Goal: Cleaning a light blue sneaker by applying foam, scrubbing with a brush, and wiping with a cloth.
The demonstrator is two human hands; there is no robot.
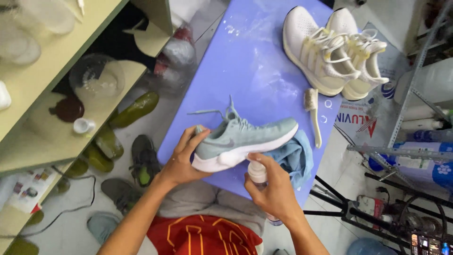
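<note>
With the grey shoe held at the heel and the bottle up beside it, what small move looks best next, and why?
Probably press the spray bottle in the right hand. Its top sits close beside the light grey shoe's white sole, the left hand steadies the heel, and a blue cloth lies under the toe.

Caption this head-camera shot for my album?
Left hand steadies a pale blue sneaker while right hand holds a spray bottle.

This looks like a small shoe-cleaning workshop. Beyond the left hand a purple work mat holds white sneakers and a brush; worn shoes crowd the floor beside cluttered shelves to its left.
</note>
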